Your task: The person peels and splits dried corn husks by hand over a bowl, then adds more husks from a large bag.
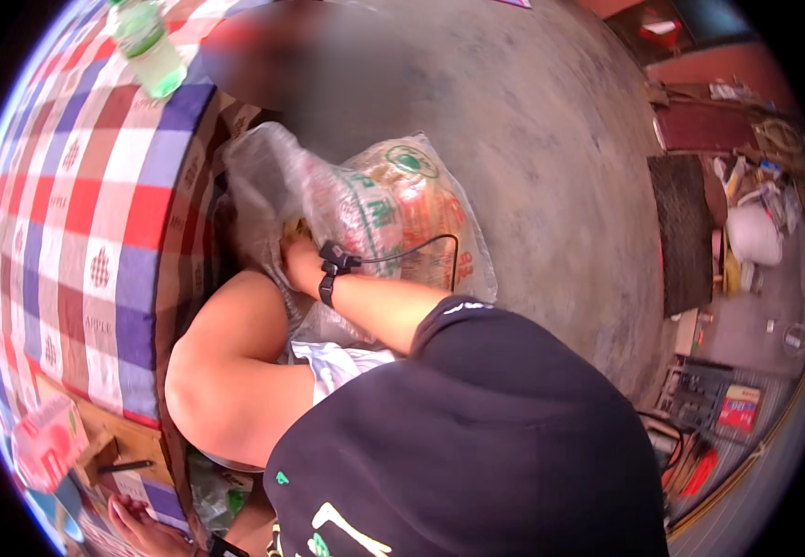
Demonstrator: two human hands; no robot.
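Our right hand (298,252) reached into the sack (393,213) at 12 o'clock, fingers hidden, grip untold, our left hand (147,529) flat on the tabletop (77,213) at 8 o'clock, fingers spread.

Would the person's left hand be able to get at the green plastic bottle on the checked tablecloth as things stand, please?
Probably not without shifting. The left hand rests at the near end of the checked tablecloth, while the green plastic bottle stands at the far end. Nothing blocks the cloth between them.
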